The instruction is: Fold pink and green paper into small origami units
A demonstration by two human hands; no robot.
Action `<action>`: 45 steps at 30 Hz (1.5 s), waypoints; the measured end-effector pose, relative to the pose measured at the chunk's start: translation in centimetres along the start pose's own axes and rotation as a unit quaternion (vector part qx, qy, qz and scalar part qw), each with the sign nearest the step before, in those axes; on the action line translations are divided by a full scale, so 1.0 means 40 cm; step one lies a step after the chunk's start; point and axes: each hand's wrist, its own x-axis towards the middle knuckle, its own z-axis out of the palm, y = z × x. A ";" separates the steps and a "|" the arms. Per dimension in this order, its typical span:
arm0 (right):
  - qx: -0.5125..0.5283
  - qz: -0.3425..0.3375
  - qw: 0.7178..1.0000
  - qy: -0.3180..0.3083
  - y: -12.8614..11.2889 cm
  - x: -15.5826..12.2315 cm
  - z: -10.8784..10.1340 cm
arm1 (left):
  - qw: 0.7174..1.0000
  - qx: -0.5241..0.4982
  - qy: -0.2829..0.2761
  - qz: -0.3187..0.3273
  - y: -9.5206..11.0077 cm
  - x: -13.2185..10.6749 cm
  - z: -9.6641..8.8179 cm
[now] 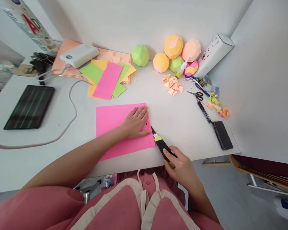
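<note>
A folded pink paper sheet [112, 127] lies flat near the front edge of the white table [177, 121]. My left hand [135, 123] presses flat on the sheet's right part, fingers together. My right hand [181, 166] grips a black and yellow utility knife [161, 145]. The knife's blade tip meets the sheet's right edge, just beside my left fingertips.
Coloured paper strips [108, 78] and a white power bank [79, 55] lie at the back left, a dark tablet [30, 107] at the left. Paper balls [174, 51], a glue bottle [182, 68], scissors [196, 94], a pen [204, 111] and a phone [222, 135] sit at the right.
</note>
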 end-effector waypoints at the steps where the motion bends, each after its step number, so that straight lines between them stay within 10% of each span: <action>1: 0.000 0.000 1.000 -0.001 0.000 0.004 0.001 | 1.000 0.000 0.000 0.000 0.000 0.000 -0.001; 45: -0.015 0.000 1.000 -0.002 0.025 0.116 0.022 | 0.991 -0.056 0.118 -0.039 -0.029 0.023 0.023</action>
